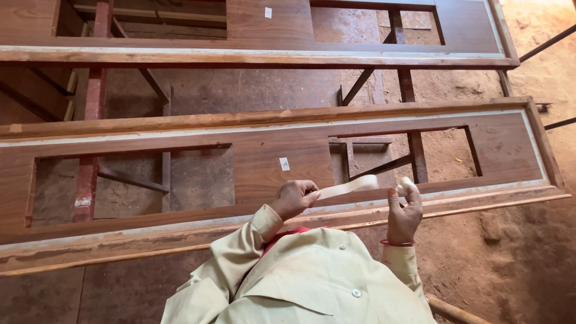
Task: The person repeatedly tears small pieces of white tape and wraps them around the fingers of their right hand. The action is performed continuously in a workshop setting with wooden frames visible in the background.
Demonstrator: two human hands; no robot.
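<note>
Both hands pinch 1 pale tape strip, left hand gripping one end, right hand closed on the other, just above the near brown door panel.

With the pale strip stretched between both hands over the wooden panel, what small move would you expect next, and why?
Probably lowering the strip onto the near edge of the wooden panel. The left hand pinches one end and the right hand holds the other, so the strip hangs taut just above that pale-lined edge, roughly parallel to it and not yet pressed down.
</note>
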